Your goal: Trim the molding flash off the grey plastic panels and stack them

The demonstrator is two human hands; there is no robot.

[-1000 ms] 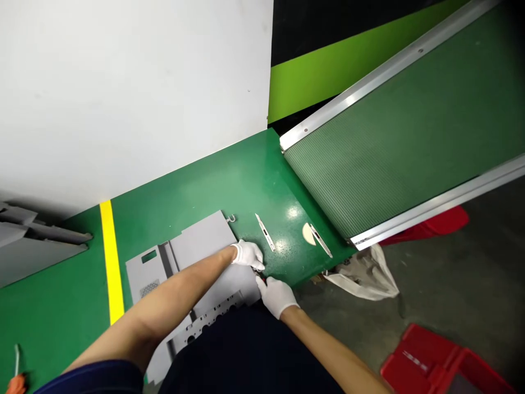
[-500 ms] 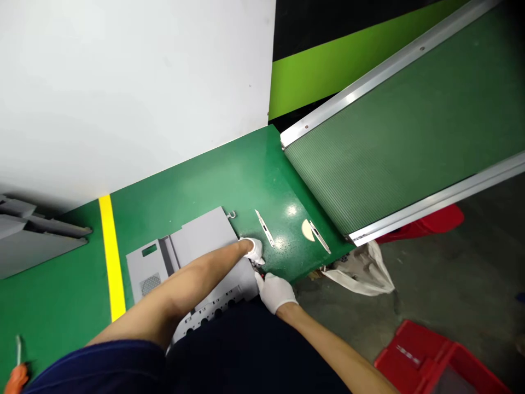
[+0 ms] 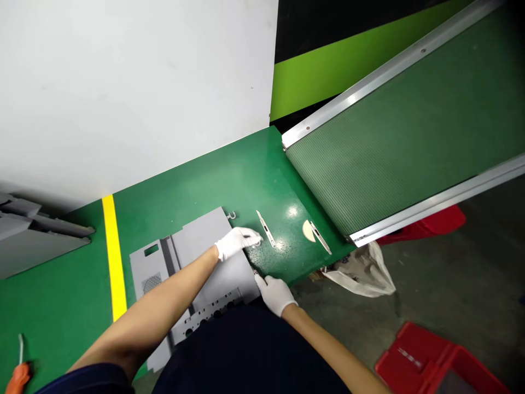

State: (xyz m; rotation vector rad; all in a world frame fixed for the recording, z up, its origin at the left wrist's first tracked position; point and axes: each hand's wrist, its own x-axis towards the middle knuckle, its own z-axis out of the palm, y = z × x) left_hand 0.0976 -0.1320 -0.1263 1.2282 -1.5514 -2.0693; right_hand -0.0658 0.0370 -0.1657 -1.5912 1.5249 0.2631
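A grey plastic panel point(image 3: 205, 273) with slots, a grille and a row of round holes lies on the green table. My left hand point(image 3: 238, 242), in a white glove, is above the panel's right edge. Its fingers are pressed together in a pinch, and whatever they may hold is too small to name. My right hand point(image 3: 275, 293), also gloved in white, is closed at the panel's near right corner. A small tip shows by its thumb, but the thing in it is hidden by the fingers. Just right of the left hand lies a slim craft knife point(image 3: 266, 229).
A second knife point(image 3: 320, 238) lies beside a cream half-round piece point(image 3: 308, 231). The green conveyor point(image 3: 394, 137) borders the table on the right. Grey panels point(image 3: 36, 241) lean at the left, near an orange-handled tool point(image 3: 19, 377). A red bin point(image 3: 422, 355) and white sack point(image 3: 369, 273) are below.
My left hand has moved up and away from the right hand, from the panel's near right corner to higher along its edge. The right hand has stayed nearly in place.
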